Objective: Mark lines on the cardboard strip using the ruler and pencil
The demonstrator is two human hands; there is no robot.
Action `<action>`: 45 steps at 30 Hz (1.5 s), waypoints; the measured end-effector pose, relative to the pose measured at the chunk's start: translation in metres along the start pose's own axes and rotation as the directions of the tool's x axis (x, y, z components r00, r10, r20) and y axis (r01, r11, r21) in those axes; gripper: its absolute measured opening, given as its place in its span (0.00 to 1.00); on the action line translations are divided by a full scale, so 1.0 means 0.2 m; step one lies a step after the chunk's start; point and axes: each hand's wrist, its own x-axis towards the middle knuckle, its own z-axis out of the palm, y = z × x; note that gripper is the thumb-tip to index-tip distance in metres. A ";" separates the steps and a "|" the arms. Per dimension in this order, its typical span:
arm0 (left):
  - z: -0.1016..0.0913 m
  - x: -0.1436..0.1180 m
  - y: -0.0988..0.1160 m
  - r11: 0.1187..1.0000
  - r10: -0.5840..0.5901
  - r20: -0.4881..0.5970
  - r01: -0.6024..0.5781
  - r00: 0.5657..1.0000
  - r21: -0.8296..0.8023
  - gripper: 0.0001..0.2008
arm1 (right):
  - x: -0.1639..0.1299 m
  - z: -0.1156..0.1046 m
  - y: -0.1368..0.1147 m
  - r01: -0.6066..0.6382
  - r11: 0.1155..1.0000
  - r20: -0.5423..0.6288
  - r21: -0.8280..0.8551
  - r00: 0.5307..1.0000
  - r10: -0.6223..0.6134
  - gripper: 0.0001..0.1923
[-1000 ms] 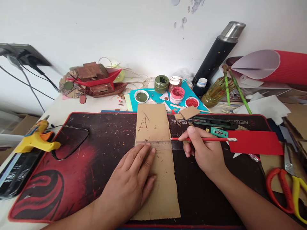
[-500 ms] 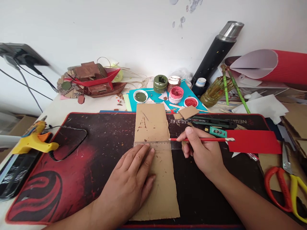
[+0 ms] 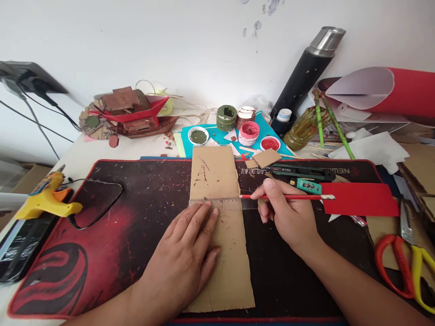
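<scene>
**Cardboard strip [image 3: 231, 260] crossed by ruler [image 3: 227, 204], pencil [image 3: 311, 197] at strip's right edge**

The dark, red-bordered desk mat [image 3: 102, 235] spans most of the work area. To the left, a broad stretch of mat separates the strip from the yellow glue gun [image 3: 49, 206]. Clearance is tighter on the right, where the red card [image 3: 360, 199] and the scissors [image 3: 407, 234] lie. The strip lies flat near mid-mat; its far end passes the mat's far border, its near end stops just inside the near one.

The left hand [image 3: 188, 240] is open, palm down over the strip's left side, fingers extended close together, fingertips on the ruler, thumb apart. The right hand [image 3: 290, 213], just right of the strip, grips the pencil between thumb and fingers.

The strip's long axis runs away from the person, leaning slightly left at the far end. The transparent ruler lies crosswise, its right end projecting onto the mat. The pencil points left, roughly parallel to the ruler, its tip by the ruler's far edge; contact cannot be determined.
</scene>
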 end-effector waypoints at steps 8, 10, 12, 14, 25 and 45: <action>0.00 0.00 0.00 1.000 -0.002 0.003 0.002 1.000 0.008 0.27 | 0.00 0.00 0.00 -0.013 1.000 0.013 0.004 1.000 0.013 0.29; 0.00 0.00 0.00 1.000 0.003 0.003 -0.003 1.000 0.001 0.28 | 0.00 0.00 0.00 -0.014 1.000 0.014 0.006 1.000 0.014 0.29; 0.00 0.00 0.00 1.000 0.009 0.000 -0.009 1.000 0.002 0.28 | 0.00 0.00 0.00 -0.014 1.000 0.014 0.008 1.000 0.014 0.29; -0.01 0.00 0.00 1.000 0.015 0.001 -0.015 1.000 0.006 0.27 | 0.00 0.00 0.00 -0.018 1.000 0.015 0.009 1.000 0.018 0.29; 0.00 -0.01 -0.01 1.000 0.000 0.011 0.000 1.000 -0.014 0.29 | 0.00 0.01 -0.01 -0.040 0.999 0.020 -0.009 0.999 0.041 0.30; -0.02 0.01 -0.01 0.998 0.044 0.009 -0.044 0.999 0.046 0.27 | 0.00 0.01 -0.01 -0.041 0.999 0.040 0.003 0.998 0.041 0.29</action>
